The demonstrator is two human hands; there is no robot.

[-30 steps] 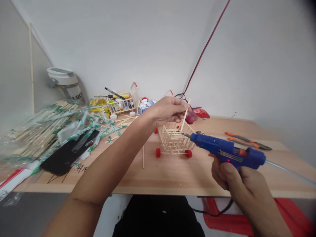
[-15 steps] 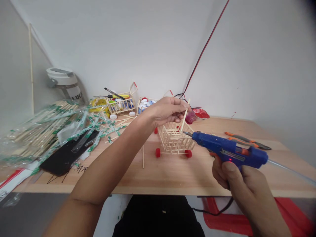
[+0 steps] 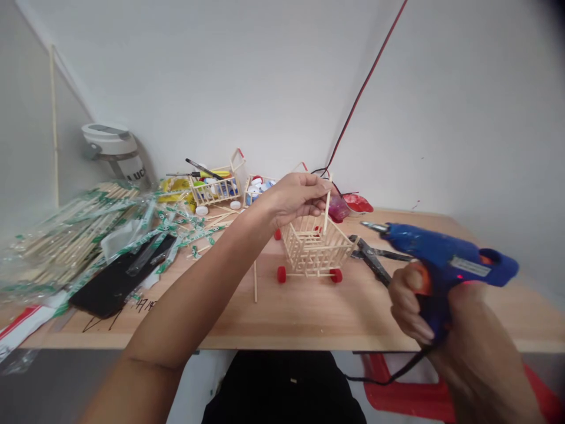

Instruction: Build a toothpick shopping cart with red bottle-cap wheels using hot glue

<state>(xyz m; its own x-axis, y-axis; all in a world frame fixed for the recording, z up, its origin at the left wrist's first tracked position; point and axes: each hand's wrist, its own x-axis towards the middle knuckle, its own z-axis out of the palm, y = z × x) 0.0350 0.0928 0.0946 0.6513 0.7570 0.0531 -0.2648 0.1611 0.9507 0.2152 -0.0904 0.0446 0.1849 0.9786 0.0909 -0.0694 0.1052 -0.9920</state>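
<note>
A small cart [image 3: 314,250] built of wooden sticks, with red wheels, stands on the wooden table [image 3: 309,312]. My left hand [image 3: 298,197] reaches over it and pinches a thin upright stick [image 3: 326,213] against the cart's top edge. My right hand [image 3: 424,309] grips a blue glue gun [image 3: 445,256] with an orange trigger; its nozzle points left and sits off to the right of the cart, apart from it. A red light glows on the gun.
Packets of wooden sticks [image 3: 75,235] and a black phone [image 3: 117,280] lie at left. Two more stick baskets with bottle caps [image 3: 216,188] stand at the back. Pliers [image 3: 375,259] lie right of the cart. A loose stick [image 3: 255,281] lies in front. A red-black wire [image 3: 362,94] climbs the wall.
My right hand has pulled the glue gun away from the cart, to the right and a little up, uncovering the pliers. My left hand still holds the stick at the cart.
</note>
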